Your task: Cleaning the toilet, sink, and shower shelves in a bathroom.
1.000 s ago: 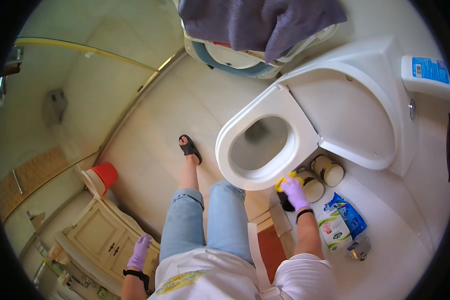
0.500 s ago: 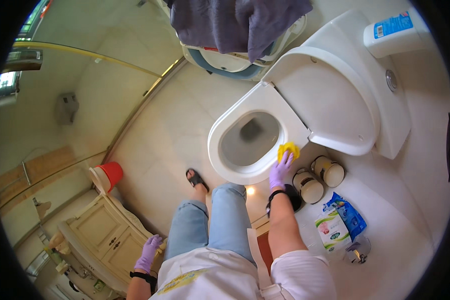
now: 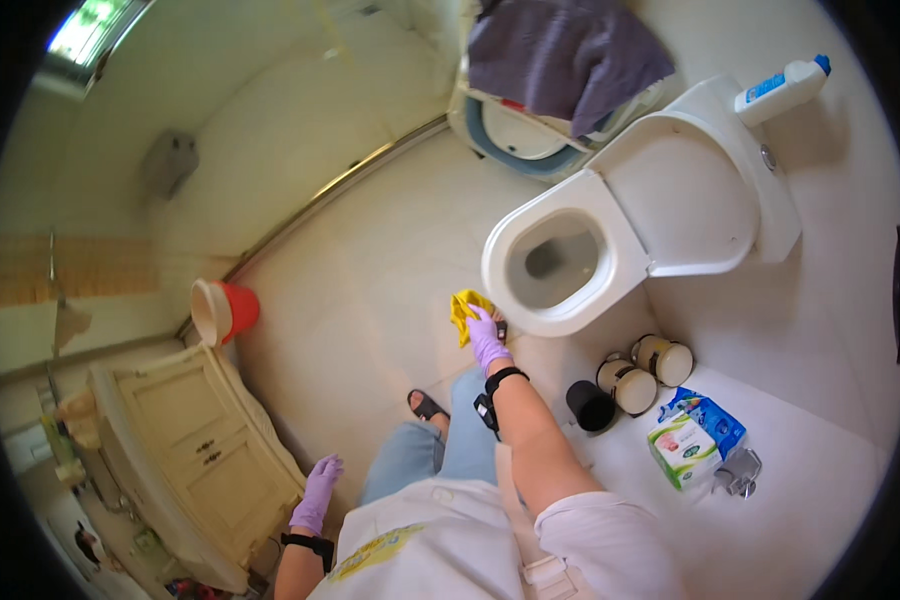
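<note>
My right hand [image 3: 488, 342], in a purple rubber glove, grips a yellow cleaning cloth [image 3: 461, 316]. It is just left of the front of a white toilet [image 3: 620, 235], apart from the seat and above the floor. The toilet's lid [image 3: 685, 185] is raised while the seat ring lies down around the bowl. My left hand [image 3: 317, 494], gloved the same way, hangs low beside my leg near a cream cabinet. Its fingers are loosely stretched, with nothing in them. A white bottle with a blue cap [image 3: 785, 92] lies tilted on the toilet tank.
Two cream canisters [image 3: 627, 388] and a black cup [image 3: 591, 406] stand right of the toilet, near a blue wipes pack [image 3: 712, 420] and a tissue pack [image 3: 683, 450]. A red bucket [image 3: 238, 308] is by the cabinet [image 3: 195, 440]. A purple towel [image 3: 570, 55] drapes over a tub.
My right hand has moved left with the yellow cloth, off the toilet's rim near the lid hinge to a spot beside the bowl's front. The view has shifted too.
</note>
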The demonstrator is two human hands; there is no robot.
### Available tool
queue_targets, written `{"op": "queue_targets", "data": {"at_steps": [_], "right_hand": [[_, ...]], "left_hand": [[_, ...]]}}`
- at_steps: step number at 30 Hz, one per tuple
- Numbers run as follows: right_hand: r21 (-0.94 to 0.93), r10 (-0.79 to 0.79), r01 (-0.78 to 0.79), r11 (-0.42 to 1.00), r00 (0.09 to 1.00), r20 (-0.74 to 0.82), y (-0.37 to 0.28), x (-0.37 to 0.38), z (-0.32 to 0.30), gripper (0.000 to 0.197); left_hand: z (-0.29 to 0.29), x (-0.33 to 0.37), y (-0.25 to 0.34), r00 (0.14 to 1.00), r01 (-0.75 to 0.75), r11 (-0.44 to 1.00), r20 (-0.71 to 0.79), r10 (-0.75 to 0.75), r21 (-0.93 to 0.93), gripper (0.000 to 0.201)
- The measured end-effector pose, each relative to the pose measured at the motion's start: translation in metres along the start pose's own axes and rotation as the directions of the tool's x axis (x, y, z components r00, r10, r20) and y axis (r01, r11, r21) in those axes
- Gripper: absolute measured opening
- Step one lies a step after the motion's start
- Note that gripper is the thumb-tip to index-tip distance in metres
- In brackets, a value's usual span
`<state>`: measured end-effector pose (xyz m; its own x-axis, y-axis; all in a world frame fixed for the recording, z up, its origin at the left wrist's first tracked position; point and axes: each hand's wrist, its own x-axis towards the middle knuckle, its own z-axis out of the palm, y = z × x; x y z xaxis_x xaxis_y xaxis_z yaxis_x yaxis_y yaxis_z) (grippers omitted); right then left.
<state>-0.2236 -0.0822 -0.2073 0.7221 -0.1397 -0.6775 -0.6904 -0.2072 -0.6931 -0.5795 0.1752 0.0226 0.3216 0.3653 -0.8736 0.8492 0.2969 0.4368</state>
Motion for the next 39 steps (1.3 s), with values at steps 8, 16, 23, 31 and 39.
{"op": "queue_targets", "data": {"at_steps": [8, 16, 23, 31, 39], "right_hand": [[0.198, 0.006, -0.245, 0.949, 0.644, 0.765, -0.036, -0.217, 0.13, 0.041], [0.075, -0.116, 0.658, 0.749, 0.018, 0.993, -0.048, -0.433, 0.165, 0.039], [0.24, -0.034, 0.849, 0.471, -0.254, 0.967, -0.083, -0.459, 0.178, 0.035], [-0.07, 0.173, 0.764, 0.642, -0.056, 0.983, -0.092, -0.46, 0.25, 0.033], [-0.081, 0.388, 0.861, 0.502, -0.141, 0.911, -0.072, -0.507, 0.344, 0.032]], "left_hand": [[-0.09, -0.048, -0.11, 0.975, -0.177, 0.983, -0.142, 0.168, -0.048, 0.04], [-0.1, -0.096, -0.037, 0.939, -0.152, 0.458, 0.017, 0.344, -0.876, 0.07], [-0.124, -0.078, -0.049, 0.915, -0.116, 0.158, -0.043, 0.402, -0.981, 0.047], [-0.189, -0.135, -0.064, 0.859, -0.45, -0.106, -0.462, 0.221, -0.887, 0.049], [-0.258, -0.184, -0.113, 0.63, -0.729, -0.429, -0.769, -0.114, -0.534, 0.052]]}}
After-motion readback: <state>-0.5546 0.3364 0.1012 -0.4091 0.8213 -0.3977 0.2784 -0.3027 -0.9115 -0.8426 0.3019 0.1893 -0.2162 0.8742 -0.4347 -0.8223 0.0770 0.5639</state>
